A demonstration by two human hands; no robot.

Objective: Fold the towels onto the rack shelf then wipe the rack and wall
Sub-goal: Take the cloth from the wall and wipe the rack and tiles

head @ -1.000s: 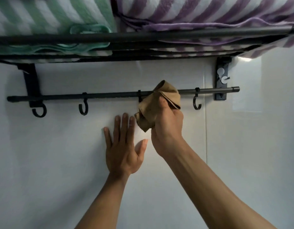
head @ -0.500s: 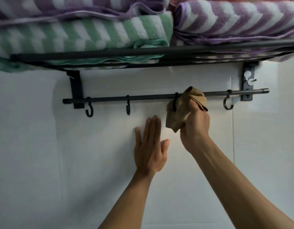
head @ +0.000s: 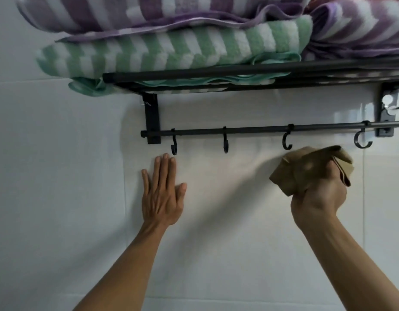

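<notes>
A black rack shelf on the white tiled wall carries folded towels: a green-striped towel with a purple-striped towel on top, and another purple-striped towel at the right. Below the shelf runs a black rail with several hooks. My right hand grips a crumpled tan cloth against the wall just under the rail. My left hand lies flat on the wall, fingers straight, below the leftmost hook.
Black brackets hold the rack at the left and right. A tile seam runs down the wall right of my right hand. The wall below my forearms is bare tile.
My right hand with the tan cloth has come down off the rail onto the wall below it. The view has shifted left and up, so more of the stacked towels shows.
</notes>
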